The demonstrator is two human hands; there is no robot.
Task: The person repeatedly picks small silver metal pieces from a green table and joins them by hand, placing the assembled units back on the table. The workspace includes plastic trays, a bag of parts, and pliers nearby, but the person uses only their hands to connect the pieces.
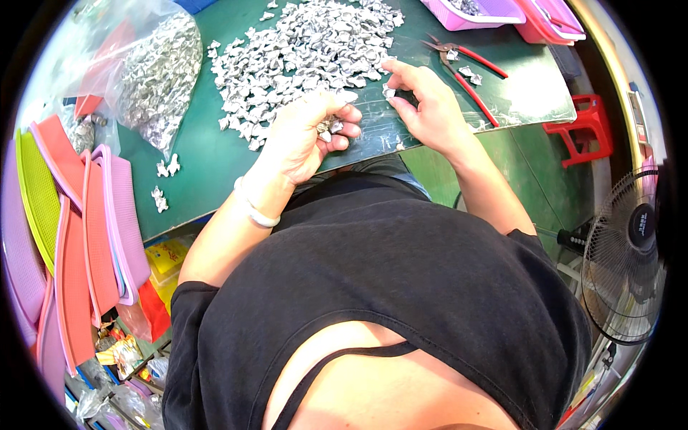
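My left hand (304, 136) is closed around several small silver metal castings (330, 129), which show between its curled fingers at the near edge of the table. To its right, my right hand (431, 106) pinches one small silver casting (388, 92) between thumb and forefinger. Just beyond both hands a wide heap of similar castings (301, 61) spreads over the green table (188, 190). Red-handled cutting pliers (466, 84) lie with their jaws apart, to the right of my right hand, with a few loose castings (469, 74) beside them.
A clear plastic bag (161, 79) full of castings stands at the left. Stacked purple, red and green plastic baskets (79, 222) fill the left side. Pink baskets (476, 16) sit at the far right. A red stool (591, 129) and a black fan (627, 251) stand off the table's right.
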